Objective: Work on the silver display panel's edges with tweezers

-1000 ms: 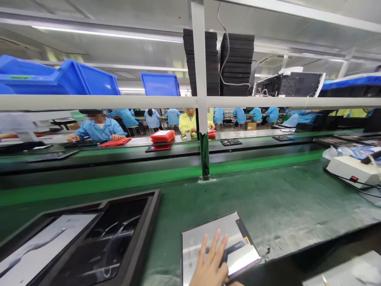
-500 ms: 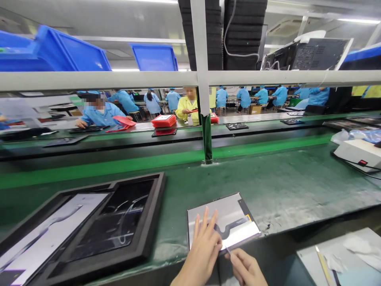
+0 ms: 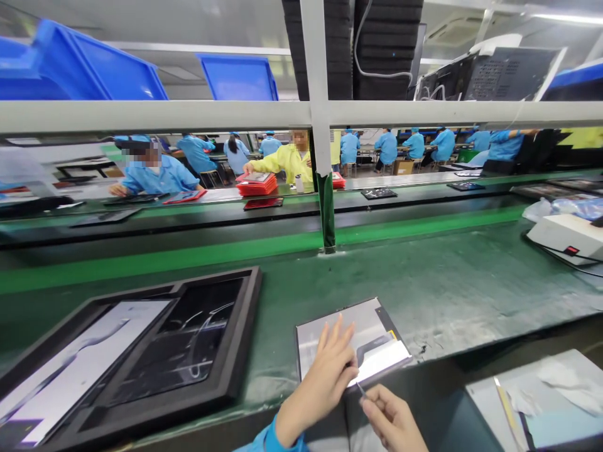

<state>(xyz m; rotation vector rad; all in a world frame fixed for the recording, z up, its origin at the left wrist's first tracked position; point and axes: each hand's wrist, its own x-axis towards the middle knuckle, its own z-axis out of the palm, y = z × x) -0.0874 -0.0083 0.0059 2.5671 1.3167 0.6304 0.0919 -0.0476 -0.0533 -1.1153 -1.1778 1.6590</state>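
A silver-backed display panel point(image 3: 315, 342) with a dark ribbon cable point(image 3: 372, 348) lies face down on the green bench near its front edge. My left hand point(image 3: 327, 370) rests on the panel's back, fingers spread and stretched out. Just off the panel's near edge, my right hand point(image 3: 391, 414) pinches a thin dark pointed tool point(image 3: 360, 389); its tip reaches that edge close to my left thumb. The tool's exact kind is too small to make out.
To the left, a black foam tray point(image 3: 249, 314) holds a silver-backed panel point(image 3: 94, 358) and a glossy black panel point(image 3: 188, 345). A white device point(image 3: 565, 235) with a cord stands right. Below right is a pale surface point(image 3: 560, 395) with crumpled tissues. A post point(image 3: 327, 220) rises behind.
My left hand has slid a little to the right across the panel, and its blue sleeve now shows. Across the line, a co-worker in yellow has reached toward the red stack.
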